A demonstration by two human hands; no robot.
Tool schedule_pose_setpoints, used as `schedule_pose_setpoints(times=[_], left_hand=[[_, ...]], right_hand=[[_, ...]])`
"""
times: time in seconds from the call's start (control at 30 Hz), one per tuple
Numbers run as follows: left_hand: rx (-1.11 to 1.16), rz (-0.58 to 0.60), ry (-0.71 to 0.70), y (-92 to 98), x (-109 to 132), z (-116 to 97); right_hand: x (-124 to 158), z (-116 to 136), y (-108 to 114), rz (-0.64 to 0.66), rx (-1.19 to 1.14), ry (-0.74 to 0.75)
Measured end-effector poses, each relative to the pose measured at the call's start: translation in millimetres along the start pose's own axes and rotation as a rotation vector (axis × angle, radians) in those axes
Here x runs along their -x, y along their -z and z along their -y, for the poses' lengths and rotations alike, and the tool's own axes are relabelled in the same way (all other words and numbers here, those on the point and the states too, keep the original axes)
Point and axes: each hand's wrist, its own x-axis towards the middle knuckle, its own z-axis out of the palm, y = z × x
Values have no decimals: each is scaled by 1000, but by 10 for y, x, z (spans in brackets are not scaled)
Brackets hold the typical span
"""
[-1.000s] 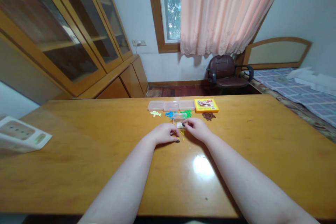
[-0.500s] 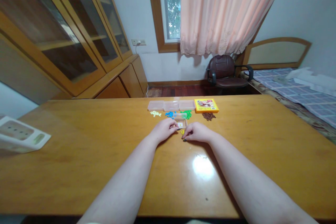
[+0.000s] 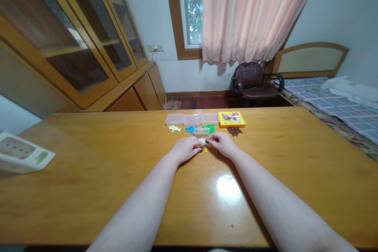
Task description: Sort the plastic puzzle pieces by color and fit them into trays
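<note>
Right of the yellow box (image 3: 232, 119), the worktop (image 3: 295, 157) offers a wide, open passage. Directly left of the box, a row of clear trays (image 3: 191, 119) bars the way. Brown pieces (image 3: 234, 131) lie just in front of it; green pieces (image 3: 211, 127) lie to its front left. Nearer than the box, the right hand (image 3: 223, 143) and left hand (image 3: 186, 149) obstruct the approach.

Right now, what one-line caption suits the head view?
Bare left hand and right hand close together beside small yellow pieces on a glossy brown wooden table.

The pieces (image 3: 206, 150) are yellow, blue, green, brown and pale yellow.
</note>
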Motion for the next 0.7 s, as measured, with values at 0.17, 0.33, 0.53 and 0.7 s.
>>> schedule_pose_setpoints(times=[0.17, 0.33, 0.53, 0.7], left_hand=[[-19, 37, 25, -17, -9, -3], [15, 44, 14, -13, -6, -14], [-26, 59, 29, 4, -11, -40], [-61, 50, 31, 6, -15, -28]], right_hand=[[16, 16, 25, -18, 45, -1], [64, 54, 66, 127, 60, 45], [93, 105, 104, 184, 193, 55], [98, 97, 115, 218, 285, 120]])
